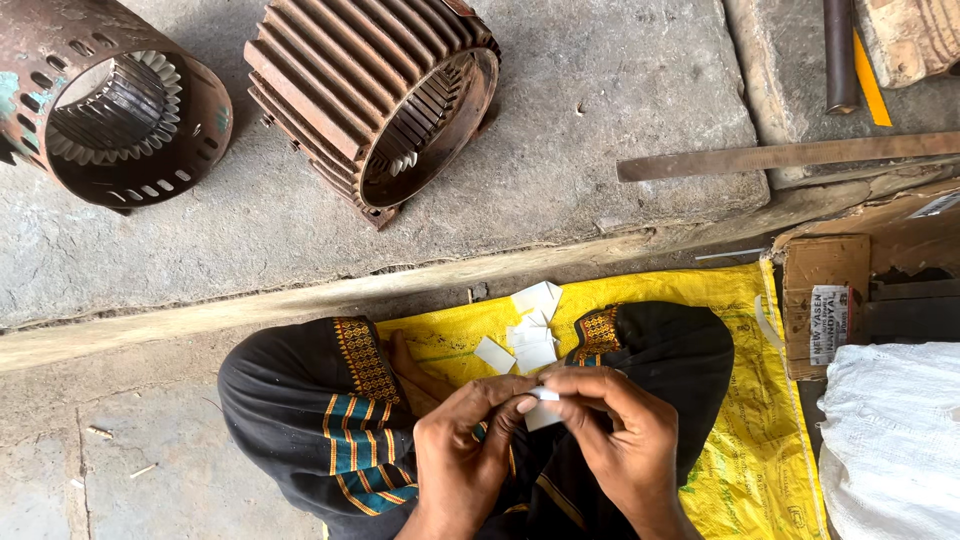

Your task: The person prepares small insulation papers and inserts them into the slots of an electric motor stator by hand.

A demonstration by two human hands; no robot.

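Between the fingers of the left hand (pixel 462 445) and the right hand (pixel 610 430) sits a small white paper piece (pixel 543 412), pinched from both sides, maybe being folded. Just beyond the fingers, more white paper pieces (pixel 530 335) lie on a yellow sack (pixel 760 440). Two rusty metal motor shells (pixel 380 95) rest farther off on the floor.

Your left hand (pixel 462 450) and right hand (pixel 612 425) pinch a small white paper slip (pixel 541 410) together above your lap. More white paper slips (pixel 528 330) lie on the yellow woven sack (pixel 745 430); two rusty finned motor housings (pixel 375 95) stand on the concrete beyond.
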